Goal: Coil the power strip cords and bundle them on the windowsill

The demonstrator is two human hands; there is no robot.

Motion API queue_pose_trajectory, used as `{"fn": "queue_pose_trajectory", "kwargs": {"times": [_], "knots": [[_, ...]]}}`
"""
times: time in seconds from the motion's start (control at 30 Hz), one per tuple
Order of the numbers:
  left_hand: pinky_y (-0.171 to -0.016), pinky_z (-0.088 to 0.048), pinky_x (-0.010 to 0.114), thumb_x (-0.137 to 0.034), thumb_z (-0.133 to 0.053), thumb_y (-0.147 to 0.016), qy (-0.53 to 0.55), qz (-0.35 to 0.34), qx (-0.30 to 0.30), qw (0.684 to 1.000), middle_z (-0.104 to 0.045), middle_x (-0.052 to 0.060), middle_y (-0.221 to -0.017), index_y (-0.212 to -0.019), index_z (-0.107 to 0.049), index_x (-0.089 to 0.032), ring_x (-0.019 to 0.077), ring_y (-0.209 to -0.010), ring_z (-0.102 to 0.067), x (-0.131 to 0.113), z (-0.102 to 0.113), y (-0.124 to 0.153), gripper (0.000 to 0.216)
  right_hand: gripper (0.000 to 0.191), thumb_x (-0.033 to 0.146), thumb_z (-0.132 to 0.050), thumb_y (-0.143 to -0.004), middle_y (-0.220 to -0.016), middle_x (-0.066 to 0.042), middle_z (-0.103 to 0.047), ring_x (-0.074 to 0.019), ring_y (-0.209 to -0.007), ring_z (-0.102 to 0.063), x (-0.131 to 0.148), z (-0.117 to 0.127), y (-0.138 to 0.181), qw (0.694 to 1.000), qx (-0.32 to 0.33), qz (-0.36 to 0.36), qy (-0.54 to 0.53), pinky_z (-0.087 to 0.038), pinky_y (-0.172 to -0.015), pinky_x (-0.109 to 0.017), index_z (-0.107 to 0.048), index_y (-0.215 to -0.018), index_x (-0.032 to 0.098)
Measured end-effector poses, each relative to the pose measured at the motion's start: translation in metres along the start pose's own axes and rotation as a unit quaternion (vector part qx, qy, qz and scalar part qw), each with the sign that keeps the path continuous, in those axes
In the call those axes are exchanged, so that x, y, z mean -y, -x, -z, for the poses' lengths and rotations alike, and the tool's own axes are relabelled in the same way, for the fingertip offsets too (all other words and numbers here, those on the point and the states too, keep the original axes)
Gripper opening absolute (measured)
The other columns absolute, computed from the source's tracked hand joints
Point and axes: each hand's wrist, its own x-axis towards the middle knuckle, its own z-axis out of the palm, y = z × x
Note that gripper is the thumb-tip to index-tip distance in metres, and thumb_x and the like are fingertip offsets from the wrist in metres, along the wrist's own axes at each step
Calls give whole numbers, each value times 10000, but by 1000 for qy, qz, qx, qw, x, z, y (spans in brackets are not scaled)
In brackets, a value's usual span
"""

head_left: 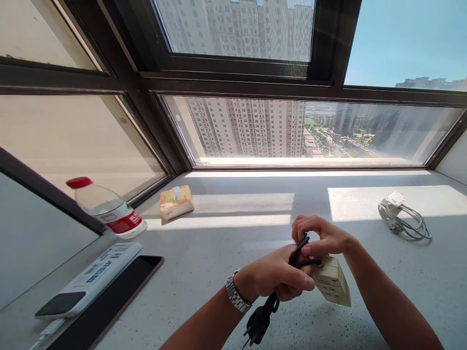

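Note:
My left hand [273, 273], with a metal-banded watch [236, 293] on the wrist, is closed around a black power cord [296, 256]. From below its palm hangs the cord's black plug [258, 323], prongs pointing down and left. Above it, my right hand [323, 236] has its fingers curled and pinches a loop of the same cord near the left hand's thumb side. The cord runs into a cream power strip [331, 279], a blocky body with socket holes, which sits under the right hand and is partly hidden by it.
On the speckled white sill [204, 301] to the left are a red-capped bottle [122, 218], a tissue pack [177, 201], a white power bank [97, 274] and a dark tablet or phone [120, 296]. A coiled white cable [408, 218] lies at right. Windows [255, 129] close the far side.

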Motion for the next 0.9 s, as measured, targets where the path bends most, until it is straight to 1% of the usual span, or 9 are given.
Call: {"fn": "queue_pose_trajectory", "kwargs": {"times": [0.07,0.13,0.23,0.33,0.4,0.57,0.67,0.77,0.9], "knots": [[-299,-143,156,-380,-831,-586,-13,-18,-8,1000,-293,-115,-410,-574,-370,-190,6,-325,-229,-3,2,4,499,493,657,-675,-754,-735,-32,-592,-186,-790,-551,-5,-3,-1,997,0,3,-73,-440,-814,-369,-583,-694,176],[-311,-148,155,-390,-835,-595,-20,-37,-29,999,-297,-111,-424,-578,-371,-187,6,-343,-233,-7,3,8,507,490,642,-697,-738,-668,1,-544,-146,-677,-523,-9,-5,0,989,-5,-24,-143,-435,-689,-311,-563,-717,171],[-337,-108,158,-426,-814,-650,-17,-48,-54,997,-254,-121,-443,-602,-348,-191,-2,-367,-177,-13,8,12,524,561,690,-714,-689,-625,42,-455,-86,-558,-395,-12,-4,1,981,-29,-53,-183,-314,-529,-234,-556,-774,159],[-357,-100,171,-448,-782,-700,-35,-67,-75,994,-230,-122,-451,-604,-345,-190,-2,-382,-153,-17,15,13,516,682,772,-718,-610,-674,36,-441,-89,-603,-380,-11,1,2,982,-45,-27,-182,-296,-544,-232,-583,-826,140],[-364,-105,175,-448,-775,-707,-48,-80,-94,991,-232,-122,-454,-617,-365,-188,1,-388,-148,-18,19,13,494,704,758,-749,-583,-726,26,-455,-98,-649,-400,-10,4,3,984,-42,-33,-172,-316,-575,-235,-586,-871,137],[-370,-137,184,-444,-794,-662,-92,-55,-101,989,-283,-111,-459,-616,-382,-187,13,-395,-198,-17,23,10,488,695,696,-775,-612,-791,16,-501,-114,-700,-443,-13,6,3,985,36,-107,-129,-369,-621,-241,-564,-985,149],[-366,-147,189,-453,-791,-656,-107,-45,-79,990,-292,-105,-455,-594,-391,-182,15,-391,-214,-14,24,11,487,697,715,-758,-611,-797,7,-524,-125,-716,-471,-15,3,1,984,72,-114,-118,-389,-626,-247,-571,-965,145],[-354,-131,191,-491,-802,-620,-106,-33,-64,992,-274,-109,-442,-582,-373,-191,14,-379,-202,-14,26,13,525,678,758,-703,-636,-732,28,-495,-107,-655,-441,-17,-1,0,982,75,-115,-130,-362,-573,-231,-555,-901,153],[-357,-130,183,-511,-813,-608,-106,-13,-97,990,-263,-118,-449,-618,-354,-201,12,-383,-179,-17,27,17,553,634,748,-688,-668,-701,34,-466,-103,-653,-424,-17,0,0,986,66,-88,-122,-356,-591,-236,-552,-816,147]]}}
